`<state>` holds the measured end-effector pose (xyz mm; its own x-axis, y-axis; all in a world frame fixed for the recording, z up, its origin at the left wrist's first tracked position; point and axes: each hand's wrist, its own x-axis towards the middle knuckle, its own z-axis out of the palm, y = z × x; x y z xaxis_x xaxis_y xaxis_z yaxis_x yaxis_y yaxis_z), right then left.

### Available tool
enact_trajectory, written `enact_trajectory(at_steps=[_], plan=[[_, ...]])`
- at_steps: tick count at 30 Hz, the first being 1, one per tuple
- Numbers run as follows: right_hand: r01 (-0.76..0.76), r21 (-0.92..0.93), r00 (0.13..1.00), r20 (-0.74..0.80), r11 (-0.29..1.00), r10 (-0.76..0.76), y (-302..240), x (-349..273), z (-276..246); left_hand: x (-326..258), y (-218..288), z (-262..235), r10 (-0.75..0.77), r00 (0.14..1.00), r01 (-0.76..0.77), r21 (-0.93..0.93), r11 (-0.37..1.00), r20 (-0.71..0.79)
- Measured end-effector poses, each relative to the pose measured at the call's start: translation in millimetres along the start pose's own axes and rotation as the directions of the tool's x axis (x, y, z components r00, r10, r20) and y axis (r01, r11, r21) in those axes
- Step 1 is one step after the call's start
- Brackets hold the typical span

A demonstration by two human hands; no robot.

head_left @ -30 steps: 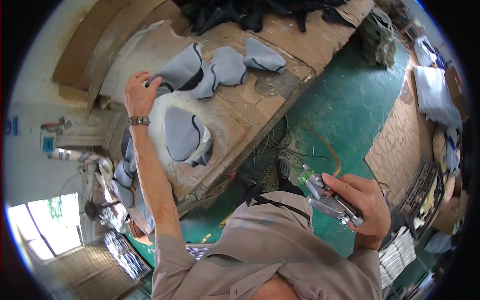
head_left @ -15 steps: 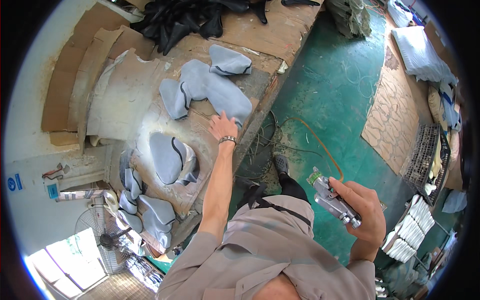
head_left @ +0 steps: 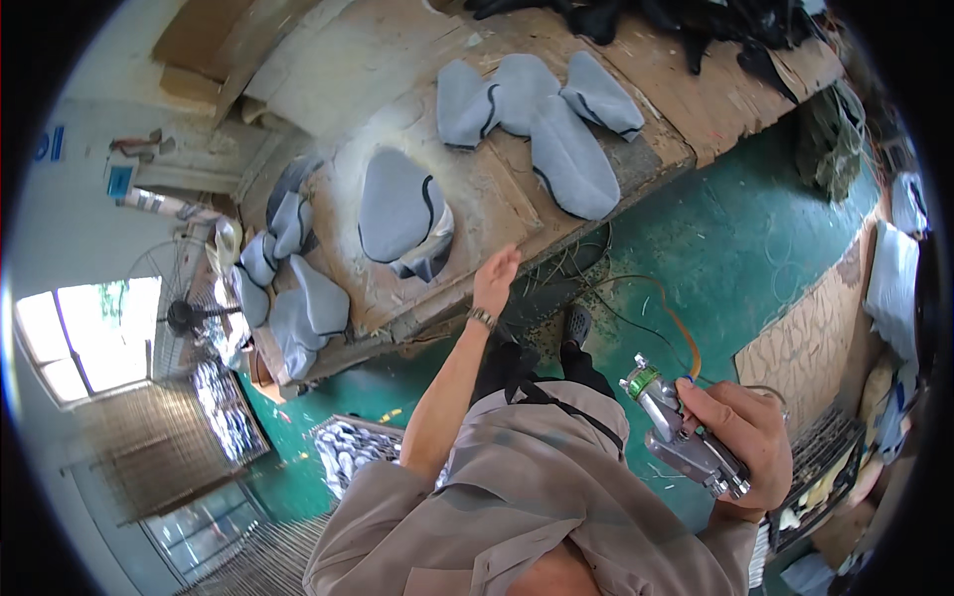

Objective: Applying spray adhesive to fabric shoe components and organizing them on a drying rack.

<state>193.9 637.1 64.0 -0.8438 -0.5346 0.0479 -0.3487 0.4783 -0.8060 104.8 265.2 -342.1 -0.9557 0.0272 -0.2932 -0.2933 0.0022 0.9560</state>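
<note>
My right hand [head_left: 740, 437] is wrapped round a metal spray gun [head_left: 686, 427] with a green ring, held over the floor at right; an amber hose [head_left: 681, 328] runs from it. My left hand [head_left: 496, 278] holds nothing, its fingers loosely stretched out beside the worktable's front edge. Farther along the table lie several grey, soft-looking rounded pieces with black edging, among them a long piece [head_left: 571, 159]. Left of my left hand, another grey piece [head_left: 397, 204] is propped on a pale, overspray-coated form [head_left: 437, 238].
More grey pieces [head_left: 316, 298] are heaped at the table's left end, near a standing fan [head_left: 184, 318]. Black curved parts [head_left: 686, 25] lie at the far end. Hoses [head_left: 606, 283] trail over the green floor [head_left: 696, 258]. A crate [head_left: 353, 452] of grey items stands lower left.
My view has swung left. My left hand has come off the long grey piece and drawn back to the table's edge. The spray gun stays in my right hand.
</note>
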Motion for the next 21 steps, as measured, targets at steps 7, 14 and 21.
enact_trajectory(at_steps=[7,14,21], plan=[[0.087,-0.082,0.991,0.109,0.993,-0.077,-21,41,6,-176,-153,-149,-0.283,0.922,0.386,0.687,0.616,-0.265],[0.079,-0.198,0.990,-0.101,0.977,-0.100,-59,73,52,-311,-225,-196,-0.851,0.360,0.906,-0.073,0.416,-0.383],[0.093,-0.232,0.992,-0.059,0.968,-0.110,-134,108,111,-334,-233,-222,-0.801,0.464,0.811,-0.182,0.555,-0.378]])
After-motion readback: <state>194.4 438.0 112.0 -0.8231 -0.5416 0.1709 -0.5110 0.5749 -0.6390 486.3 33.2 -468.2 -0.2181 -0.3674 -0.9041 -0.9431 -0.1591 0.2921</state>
